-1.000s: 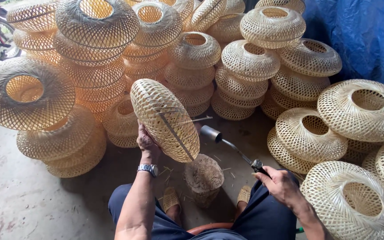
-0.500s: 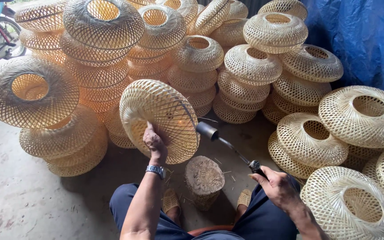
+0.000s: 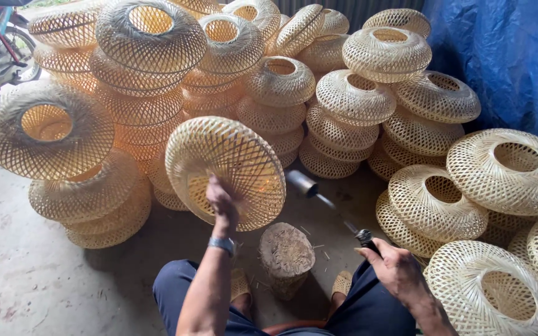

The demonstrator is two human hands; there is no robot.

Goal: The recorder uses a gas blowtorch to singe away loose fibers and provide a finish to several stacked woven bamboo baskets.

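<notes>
Dozens of woven bamboo lampshades (image 3: 48, 130) stand in stacks on the concrete floor (image 3: 7, 274). The left hand (image 3: 221, 200) holds one lampshade (image 3: 225, 169) up on edge above a wooden stump (image 3: 286, 250), fingers curled on its rim from behind. It looks light, springy and stiff at the rim, yet its open lattice could crush, so the rim is the place to grip. The right hand (image 3: 393, 267) has its fingers wrapped round the handle of a gas torch (image 3: 319, 196), nozzle near the shade. A blue tarpaulin (image 3: 505, 56) hangs at right.
</notes>
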